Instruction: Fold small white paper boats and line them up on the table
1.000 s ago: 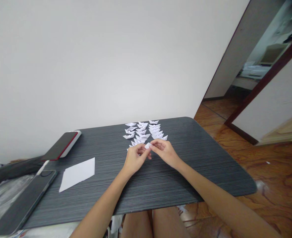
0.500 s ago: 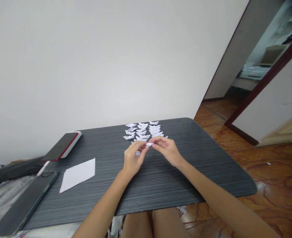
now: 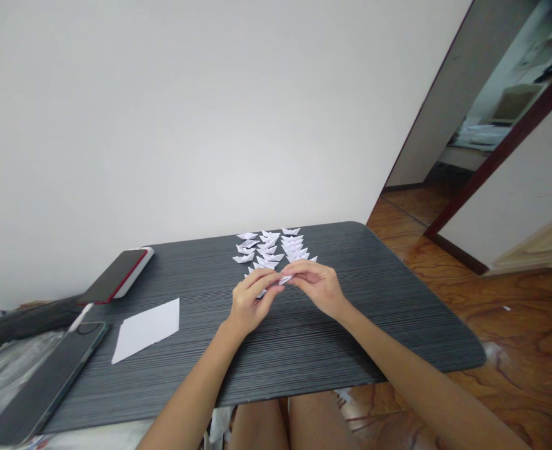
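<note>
Between my two hands is a small piece of folded white paper (image 3: 284, 280), pinched above the middle of the table. My left hand (image 3: 252, 301) grips its left end with thumb and fingers. On the other end, the thumb and fingers of my right hand (image 3: 317, 284) are closed. My fingers cover much of the paper, so its full shape cannot be made out. Just beyond my hands, several white paper boats (image 3: 267, 250) stand in rough columns on the dark table (image 3: 351, 325). Some of the nearest boats are partly hidden behind my left hand.
A stack of white paper sheets (image 3: 148, 329) lies on the left of the table. Further left are a dark phone (image 3: 45, 381) and a dark device with a red edge (image 3: 116, 275). A white wall (image 3: 210, 125) rises behind the table; wooden floor (image 3: 514, 331) shows at right.
My fingers have drawn closer together over the folded paper and cover more of it. The paper has tilted and dropped slightly. The boats have stayed in place.
</note>
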A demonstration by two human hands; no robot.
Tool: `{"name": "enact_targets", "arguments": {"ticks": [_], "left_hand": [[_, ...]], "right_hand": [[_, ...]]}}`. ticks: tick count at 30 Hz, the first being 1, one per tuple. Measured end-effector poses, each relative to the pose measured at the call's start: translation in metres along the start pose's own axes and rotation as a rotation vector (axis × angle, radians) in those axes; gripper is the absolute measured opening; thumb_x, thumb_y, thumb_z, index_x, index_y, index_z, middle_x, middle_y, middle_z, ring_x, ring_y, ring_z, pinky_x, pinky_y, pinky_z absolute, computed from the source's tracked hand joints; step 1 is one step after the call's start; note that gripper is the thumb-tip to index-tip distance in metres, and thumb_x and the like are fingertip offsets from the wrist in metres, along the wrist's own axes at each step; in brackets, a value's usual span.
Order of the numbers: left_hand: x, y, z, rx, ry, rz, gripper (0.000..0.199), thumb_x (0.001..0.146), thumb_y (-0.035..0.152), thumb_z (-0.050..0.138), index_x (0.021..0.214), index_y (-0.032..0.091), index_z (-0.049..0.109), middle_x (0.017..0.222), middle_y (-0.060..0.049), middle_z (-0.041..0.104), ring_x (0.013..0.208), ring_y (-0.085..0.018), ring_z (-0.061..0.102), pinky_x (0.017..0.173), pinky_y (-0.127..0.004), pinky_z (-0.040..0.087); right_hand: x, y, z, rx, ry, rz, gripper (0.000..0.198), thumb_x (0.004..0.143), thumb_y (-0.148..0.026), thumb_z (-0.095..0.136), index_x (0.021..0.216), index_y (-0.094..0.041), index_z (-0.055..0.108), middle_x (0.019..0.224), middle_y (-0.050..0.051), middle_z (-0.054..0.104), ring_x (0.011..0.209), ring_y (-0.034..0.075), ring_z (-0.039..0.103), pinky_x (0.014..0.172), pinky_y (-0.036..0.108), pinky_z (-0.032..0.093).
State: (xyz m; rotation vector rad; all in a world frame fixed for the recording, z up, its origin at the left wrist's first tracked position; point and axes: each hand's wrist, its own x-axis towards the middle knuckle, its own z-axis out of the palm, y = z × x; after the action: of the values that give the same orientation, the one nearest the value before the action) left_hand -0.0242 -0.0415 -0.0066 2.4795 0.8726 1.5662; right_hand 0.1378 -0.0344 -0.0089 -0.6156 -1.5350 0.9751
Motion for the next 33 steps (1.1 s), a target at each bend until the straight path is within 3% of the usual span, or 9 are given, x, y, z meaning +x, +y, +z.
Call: {"name": "enact_targets", "arguments": {"ticks": [5,12,17,24,27,33], "left_hand": [[0.005,0.002,-0.002,-0.117,-0.019,-0.083,0.014,0.073,0.007,0.052,0.081,0.015,0.060,0.076,-0.005,0.061,0.070,-0.012,0.056,0.061,-0.023,0.047],[0.001,0.009,0.004,-0.022,0.093,-0.092,0.009,0.069,0.007,0.055,0.073,0.014,0.059,0.064,-0.002,0.059,0.051,-0.007,0.048,0.047,-0.019,0.039],[0.000,0.014,0.007,-0.088,0.086,-0.315,0.011,0.073,0.014,0.052,0.063,0.014,0.056,0.057,0.000,0.054,0.047,-0.006,0.042,0.045,-0.019,0.034],[-0.004,0.010,0.014,-0.336,0.039,-0.585,0.018,0.077,0.026,0.048,0.064,0.014,0.052,0.053,0.002,0.047,0.046,-0.006,0.040,0.044,-0.019,0.033],[-0.004,0.010,0.012,-0.371,0.024,-0.578,0.020,0.079,0.026,0.046,0.064,0.014,0.051,0.052,0.002,0.045,0.045,-0.006,0.039,0.045,-0.019,0.033],[-0.003,0.011,0.008,-0.270,-0.028,-0.399,0.012,0.078,0.022,0.048,0.076,0.014,0.056,0.063,-0.001,0.051,0.051,-0.008,0.043,0.047,-0.020,0.035]], "right_hand": [[0.001,-0.004,0.000,0.202,-0.057,0.171,0.012,0.066,-0.020,0.064,0.077,-0.018,0.064,0.074,0.002,0.062,0.064,0.013,0.059,0.064,0.028,0.051],[0.000,-0.003,0.007,0.216,0.003,0.211,0.010,0.063,-0.018,0.066,0.073,-0.017,0.065,0.071,0.001,0.062,0.065,0.012,0.059,0.065,0.026,0.051],[0.000,-0.002,0.009,0.218,0.021,0.246,0.011,0.060,-0.019,0.067,0.070,-0.015,0.065,0.069,0.001,0.063,0.062,0.012,0.059,0.063,0.026,0.050],[0.001,0.003,0.006,0.196,0.038,0.305,0.016,0.058,-0.025,0.069,0.069,-0.014,0.063,0.063,0.002,0.063,0.056,0.013,0.058,0.060,0.029,0.050],[0.001,0.005,0.006,0.206,0.041,0.311,0.017,0.058,-0.025,0.069,0.068,-0.013,0.063,0.060,0.002,0.063,0.054,0.013,0.059,0.056,0.028,0.049],[0.003,0.007,0.003,0.207,0.051,0.318,0.017,0.059,-0.025,0.069,0.069,-0.013,0.063,0.060,0.001,0.063,0.053,0.012,0.058,0.054,0.026,0.048]]}}
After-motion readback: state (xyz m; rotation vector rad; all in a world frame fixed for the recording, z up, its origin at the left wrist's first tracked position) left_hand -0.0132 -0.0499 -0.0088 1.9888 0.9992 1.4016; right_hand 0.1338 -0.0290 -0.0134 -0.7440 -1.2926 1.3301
